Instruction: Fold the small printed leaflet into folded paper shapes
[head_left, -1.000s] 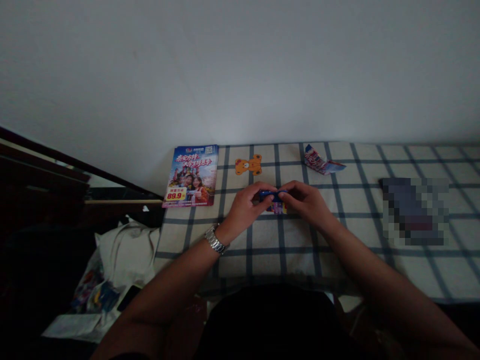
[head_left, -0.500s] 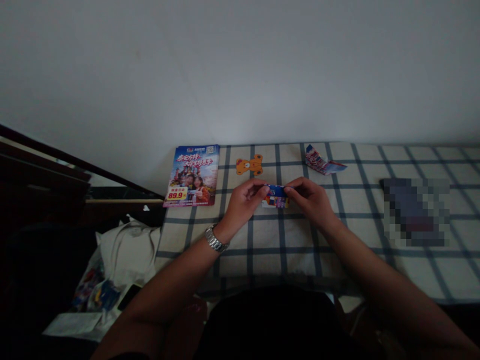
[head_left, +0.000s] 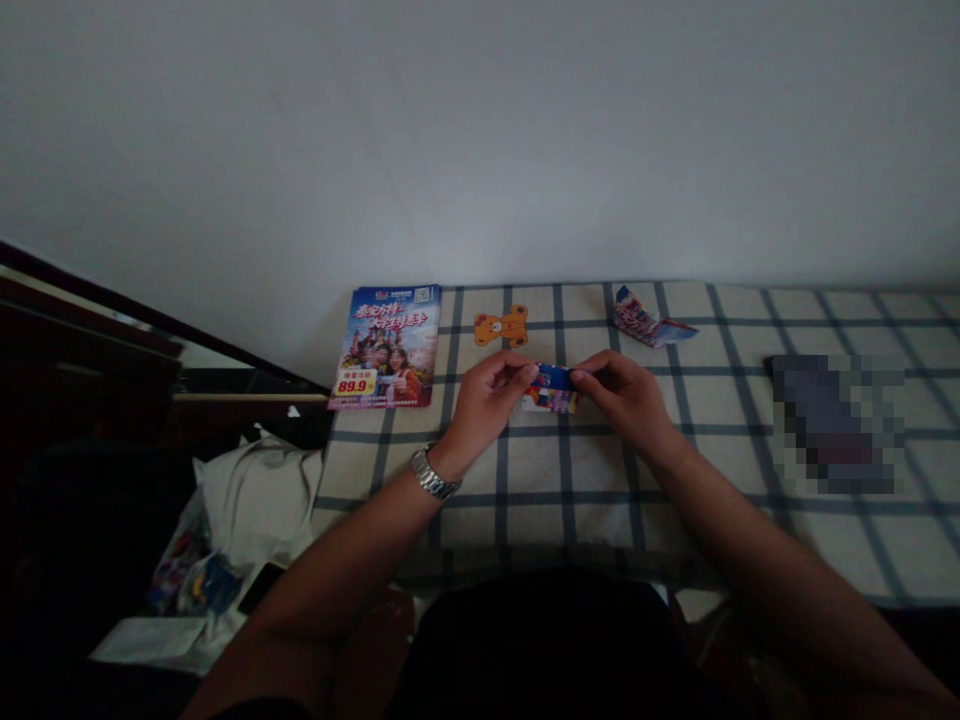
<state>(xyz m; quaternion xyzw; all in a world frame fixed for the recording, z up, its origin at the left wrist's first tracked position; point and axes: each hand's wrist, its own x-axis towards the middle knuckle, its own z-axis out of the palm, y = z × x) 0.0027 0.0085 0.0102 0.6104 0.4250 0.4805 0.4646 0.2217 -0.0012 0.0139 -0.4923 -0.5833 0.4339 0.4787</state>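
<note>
Printed paper [head_left: 555, 399], small and apparently folded, sits between the two hands above or on the checked cloth [head_left: 525, 470]; whether its underside touches the cloth I cannot tell. Take the paper as the dial's centre, with 12 towards the wall [head_left: 570, 140]: its long axis runs roughly from 9 to 3 o'clock, a blue band on the 12 side and a multicoloured one on the 6 side. The left hand [head_left: 486, 402] is at 9 o'clock, the right hand [head_left: 634, 405] at 3, and neither is clearly nearer, since each touches its own end. On both, thumb and bent forefinger are closed in a pinch on the paper near the blue band, leaving the middle uncovered, so the relation that matters is this end-to-end hold along the long axis. Around it, the bear cutout [head_left: 501, 327] lies at about 11 o'clock, the flyer stack [head_left: 384, 345] between 9 and 10, the creased flyer [head_left: 651, 328] near 2, and a blurred dark object [head_left: 832, 420] just past 3, well apart from the right hand
</note>
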